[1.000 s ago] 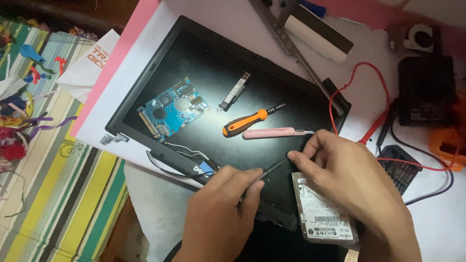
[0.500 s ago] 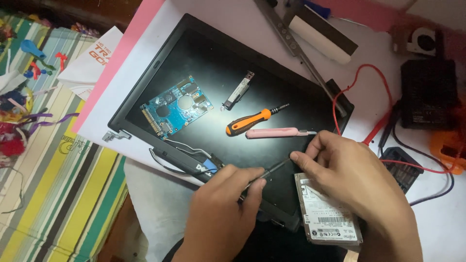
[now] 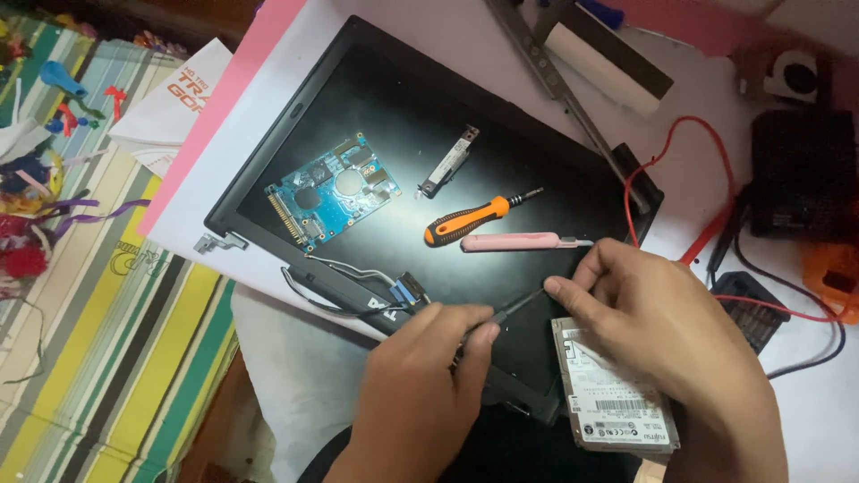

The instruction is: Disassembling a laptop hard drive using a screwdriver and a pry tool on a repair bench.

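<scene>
The left hand (image 3: 420, 394) is closing thumb and fingers around a thin dark tool (image 3: 510, 309), pinching its handle end. The right hand (image 3: 662, 340) is curling its fingers near the tool's far end, forefinger and thumb meeting at the shaft; whether it is truly gripping or only steadying, I cannot tell. Both hands are working over the lower edge of a black laptop lid (image 3: 429, 170), and the right palm is resting partly over a silver hard drive (image 3: 613, 402) lying just beside that edge.

On the lid, an orange-handled screwdriver (image 3: 470, 221) and a pink tool (image 3: 514, 241) are lying side by side, near a blue circuit board (image 3: 333, 190) and a small metal bracket (image 3: 447, 161). A loose cable bundle (image 3: 358, 277) is trailing at the lid's left corner, and a red wire (image 3: 680, 161) is looping across the table (image 3: 707, 116).

The risk, as I judge it: the thin tool is being held between two hands, so a slip could gouge the lid or jab a finger, and the right wrist could nudge the drive.
</scene>
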